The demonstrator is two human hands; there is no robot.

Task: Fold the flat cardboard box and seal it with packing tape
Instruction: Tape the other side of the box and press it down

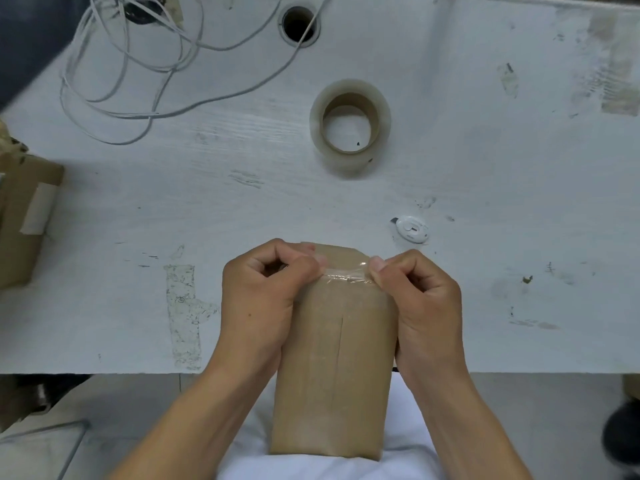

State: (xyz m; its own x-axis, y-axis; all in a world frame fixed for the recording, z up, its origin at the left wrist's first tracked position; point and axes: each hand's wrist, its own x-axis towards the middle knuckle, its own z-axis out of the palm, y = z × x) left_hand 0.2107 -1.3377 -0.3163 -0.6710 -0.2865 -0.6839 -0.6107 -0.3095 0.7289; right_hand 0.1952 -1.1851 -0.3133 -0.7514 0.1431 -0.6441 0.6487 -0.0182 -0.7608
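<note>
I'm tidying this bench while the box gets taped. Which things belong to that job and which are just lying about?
In use:
cardboard box, held up between both hands
strip of clear tape, pinched by left hand and right hand
tape roll

Lying about:
white cable
small white gadget
taped box at the left edge

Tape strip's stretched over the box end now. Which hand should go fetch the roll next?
Probably the right hand: the tape roll lies ahead, slightly right of the box. Both hands pinch the strip, so the left hand would keep holding.
</note>
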